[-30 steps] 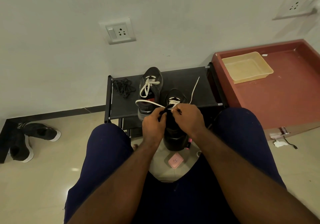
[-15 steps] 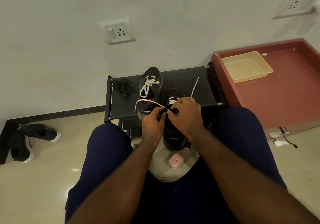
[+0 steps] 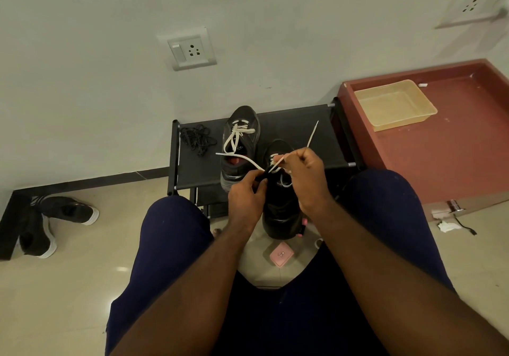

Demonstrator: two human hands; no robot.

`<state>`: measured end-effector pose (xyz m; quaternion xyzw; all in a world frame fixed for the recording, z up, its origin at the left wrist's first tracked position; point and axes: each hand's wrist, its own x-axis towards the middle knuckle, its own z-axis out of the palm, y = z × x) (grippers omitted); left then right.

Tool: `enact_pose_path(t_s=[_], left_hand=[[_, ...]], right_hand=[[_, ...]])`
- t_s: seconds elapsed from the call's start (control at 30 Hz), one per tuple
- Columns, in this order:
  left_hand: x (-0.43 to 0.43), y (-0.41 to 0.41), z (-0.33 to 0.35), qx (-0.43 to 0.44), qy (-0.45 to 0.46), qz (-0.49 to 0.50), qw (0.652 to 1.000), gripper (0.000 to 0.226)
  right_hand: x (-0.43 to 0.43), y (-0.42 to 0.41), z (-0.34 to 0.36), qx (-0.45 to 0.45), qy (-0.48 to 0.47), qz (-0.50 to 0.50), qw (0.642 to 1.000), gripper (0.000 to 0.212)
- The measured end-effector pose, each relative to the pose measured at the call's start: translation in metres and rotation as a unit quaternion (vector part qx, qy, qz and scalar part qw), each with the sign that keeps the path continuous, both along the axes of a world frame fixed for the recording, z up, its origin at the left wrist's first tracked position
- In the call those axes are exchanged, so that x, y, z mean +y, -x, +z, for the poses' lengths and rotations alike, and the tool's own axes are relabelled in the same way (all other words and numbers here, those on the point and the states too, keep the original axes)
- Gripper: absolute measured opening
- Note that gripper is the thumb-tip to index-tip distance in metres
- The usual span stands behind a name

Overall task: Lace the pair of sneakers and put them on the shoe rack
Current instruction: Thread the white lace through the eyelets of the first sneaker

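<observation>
Sneaker (image 3: pixel 278 212), label unreadable, in left hand (image 3: pixel 245 196) grip; right hand (image 3: pixel 305 176) pinches white lace (image 3: pixel 249 161).

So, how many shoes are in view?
4. One sneaker stands on the rack, the second sneaker is being laced before it, two dark shoes lie on the floor at left. More may hide under the rack.

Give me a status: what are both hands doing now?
Left hand grips the black sneaker; right hand pinches its flat white lace. Other dark sneaker sits on the black fabric shoe rack, tangled black laces beside it.
</observation>
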<state>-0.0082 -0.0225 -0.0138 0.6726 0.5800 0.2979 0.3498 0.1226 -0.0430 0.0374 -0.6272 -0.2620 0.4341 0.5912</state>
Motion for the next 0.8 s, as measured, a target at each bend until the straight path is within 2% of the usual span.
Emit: enact_pose_path(t_s=[0.03,0.1,0.13,0.2,0.3,0.4,0.43,0.5,0.6,0.8], left_hand=[[0.0,0.0,0.0,-0.002,-0.001,-0.001,1.0,0.024],[0.0,0.001,-0.001,-0.003,0.0,-0.005,1.0,0.024],[0.0,0.001,-0.001,-0.002,0.001,-0.007,1.0,0.024],[-0.001,0.001,-0.001,0.002,-0.003,-0.01,1.0,0.025],[0.0,0.002,-0.002,0.005,-0.009,-0.013,1.0,0.025],[0.0,0.001,-0.003,0.009,-0.005,-0.015,1.0,0.025],[0.0,0.002,-0.003,0.009,-0.007,-0.013,1.0,0.025],[0.0,0.002,-0.004,0.011,-0.008,-0.013,1.0,0.025],[-0.001,0.003,-0.003,0.013,-0.006,-0.018,1.0,0.024],[-0.001,0.002,-0.002,0.008,-0.006,-0.01,1.0,0.024]], right_hand=[[0.0,-0.002,0.004,0.042,-0.014,-0.006,0.999,0.011],[-0.001,-0.006,0.007,0.045,-0.012,-0.008,0.999,0.012],[-0.001,-0.008,0.006,0.009,0.001,-0.002,1.0,0.011],[-0.001,-0.011,0.0,-0.131,0.036,0.037,0.99,0.008],[-0.003,-0.005,-0.01,-0.349,0.079,0.132,0.924,0.009],[-0.005,0.008,-0.011,-0.532,0.137,0.168,0.818,0.019],[-0.004,0.01,-0.011,-0.569,0.149,0.173,0.79,0.023],[-0.003,0.012,-0.011,-0.598,0.163,0.18,0.764,0.026],[-0.004,0.01,-0.012,-0.592,0.174,0.191,0.763,0.026],[0.0,0.001,-0.018,-0.45,0.12,0.15,0.872,0.017]])
